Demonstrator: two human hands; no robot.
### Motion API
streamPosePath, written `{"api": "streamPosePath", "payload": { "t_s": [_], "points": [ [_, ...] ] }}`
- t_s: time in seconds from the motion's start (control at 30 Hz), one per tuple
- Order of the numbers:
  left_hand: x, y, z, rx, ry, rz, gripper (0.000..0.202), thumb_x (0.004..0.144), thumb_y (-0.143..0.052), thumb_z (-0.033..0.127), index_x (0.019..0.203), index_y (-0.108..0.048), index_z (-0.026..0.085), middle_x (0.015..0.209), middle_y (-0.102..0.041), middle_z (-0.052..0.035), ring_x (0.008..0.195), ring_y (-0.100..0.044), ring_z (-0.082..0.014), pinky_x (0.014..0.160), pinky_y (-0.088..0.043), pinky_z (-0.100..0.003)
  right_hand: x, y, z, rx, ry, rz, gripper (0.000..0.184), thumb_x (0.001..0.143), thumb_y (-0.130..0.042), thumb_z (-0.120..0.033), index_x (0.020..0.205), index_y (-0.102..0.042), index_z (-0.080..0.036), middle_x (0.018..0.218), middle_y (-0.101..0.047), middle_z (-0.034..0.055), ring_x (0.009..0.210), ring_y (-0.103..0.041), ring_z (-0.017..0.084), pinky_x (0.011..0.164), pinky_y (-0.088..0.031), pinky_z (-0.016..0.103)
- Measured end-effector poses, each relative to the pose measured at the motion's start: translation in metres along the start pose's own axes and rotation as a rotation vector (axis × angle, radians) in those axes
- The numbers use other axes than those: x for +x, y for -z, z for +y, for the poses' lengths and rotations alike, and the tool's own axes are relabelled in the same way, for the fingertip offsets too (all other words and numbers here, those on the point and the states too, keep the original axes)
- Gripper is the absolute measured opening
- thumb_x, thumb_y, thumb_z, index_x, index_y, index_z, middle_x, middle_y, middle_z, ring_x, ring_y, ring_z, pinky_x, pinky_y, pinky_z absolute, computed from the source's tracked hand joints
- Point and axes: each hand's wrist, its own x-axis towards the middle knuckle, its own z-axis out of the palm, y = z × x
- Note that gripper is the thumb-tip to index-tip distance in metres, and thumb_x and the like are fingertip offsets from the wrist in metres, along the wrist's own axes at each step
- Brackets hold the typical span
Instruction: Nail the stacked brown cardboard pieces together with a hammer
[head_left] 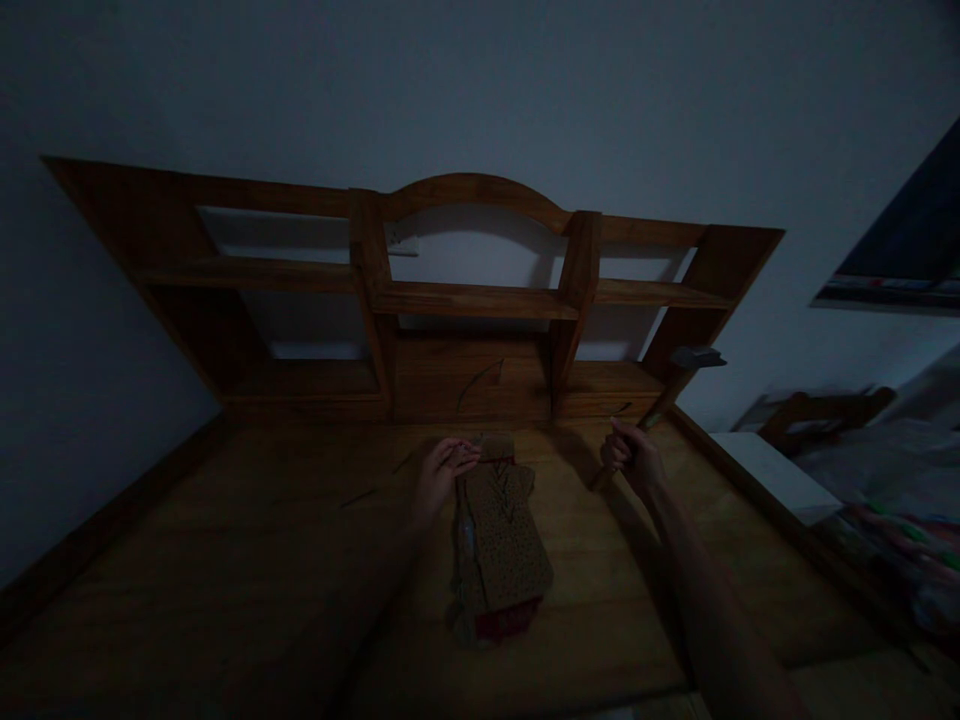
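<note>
My right hand (632, 455) is closed round the wooden handle of a hammer (679, 375), whose dark head is raised up to the right, above the desk. My left hand (444, 468) pinches something small, too dim to name, at the far end of a brown perforated board (501, 530) lying flat on the wooden desk (225, 560). The board has many small holes, and something red shows under its near end.
A wooden hutch with shelves (472, 298) stands at the back of the desk against a pale wall. A few thin dark slivers (358, 496) lie on the desk left of my hand. A chair (821, 410) and cluttered colourful items lie to the right.
</note>
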Motion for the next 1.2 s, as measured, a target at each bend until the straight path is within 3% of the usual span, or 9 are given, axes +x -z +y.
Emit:
{"api": "streamPosePath", "payload": {
  "t_s": [0.27, 0.53, 0.77, 0.9, 1.07, 1.2],
  "points": [
    [-0.005, -0.004, -0.001, 0.121, -0.127, -0.094, 0.046, 0.078, -0.061, 0.036, 0.106, -0.038, 0.008, 0.092, -0.061, -0.0147, 0.086, -0.061, -0.0210, 0.080, -0.049, -0.040, 0.002, 0.003, 0.001, 0.008, -0.019, -0.015, 0.054, 0.086, -0.053, -0.037, 0.048, -0.021, -0.016, 0.045, -0.013, -0.0010, 0.037, -0.018, 0.010, 0.040, -0.012, 0.027],
    [-0.005, -0.008, 0.001, 0.186, 0.008, 0.004, 0.046, 0.063, -0.074, 0.034, 0.091, -0.058, 0.001, 0.093, -0.061, -0.0166, 0.080, -0.061, -0.0195, 0.077, -0.050, -0.031, 0.002, 0.005, 0.001, 0.038, -0.005, -0.002, 0.053, 0.084, -0.056, -0.036, 0.050, -0.021, -0.016, 0.047, -0.011, -0.0015, 0.038, -0.016, 0.010, 0.040, -0.010, 0.027],
    [-0.008, -0.011, -0.009, 0.264, -0.032, -0.062, 0.042, 0.068, -0.070, 0.036, 0.093, -0.064, 0.004, 0.096, -0.062, -0.0132, 0.084, -0.061, -0.0191, 0.078, -0.050, -0.030, 0.002, 0.002, 0.002, 0.041, 0.016, 0.003, 0.051, 0.085, -0.056, -0.034, 0.051, -0.023, -0.016, 0.047, -0.012, -0.0015, 0.038, -0.016, 0.010, 0.040, -0.009, 0.027],
    [-0.011, -0.014, -0.014, 0.435, -0.113, -0.117, 0.036, 0.072, -0.066, 0.037, 0.094, -0.066, 0.009, 0.096, -0.062, -0.0093, 0.087, -0.060, -0.0170, 0.080, -0.049, -0.027, 0.001, 0.002, 0.001, 0.041, 0.022, 0.010, 0.050, 0.085, -0.056, -0.034, 0.052, -0.022, -0.016, 0.047, -0.012, -0.0020, 0.038, -0.016, 0.009, 0.040, -0.011, 0.027],
    [-0.009, -0.014, -0.013, 0.515, -0.181, -0.066, 0.032, 0.074, -0.065, 0.037, 0.092, -0.065, 0.010, 0.096, -0.062, -0.0082, 0.088, -0.060, -0.0156, 0.082, -0.047, -0.025, 0.002, 0.003, 0.001, 0.053, 0.007, 0.000, 0.051, 0.085, -0.056, -0.035, 0.052, -0.022, -0.016, 0.047, -0.011, -0.0020, 0.038, -0.015, 0.009, 0.039, -0.010, 0.027],
    [-0.004, -0.003, -0.012, 0.581, -0.227, 0.018, 0.036, 0.083, -0.053, 0.045, 0.091, -0.058, 0.011, 0.083, -0.060, -0.0068, 0.074, -0.058, -0.0134, 0.063, -0.045, -0.022, 0.002, 0.004, 0.001, 0.055, 0.007, 0.001, 0.052, 0.085, -0.055, -0.035, 0.052, -0.021, -0.016, 0.047, -0.011, -0.0018, 0.037, -0.015, 0.009, 0.039, -0.010, 0.027]
  ]
}}
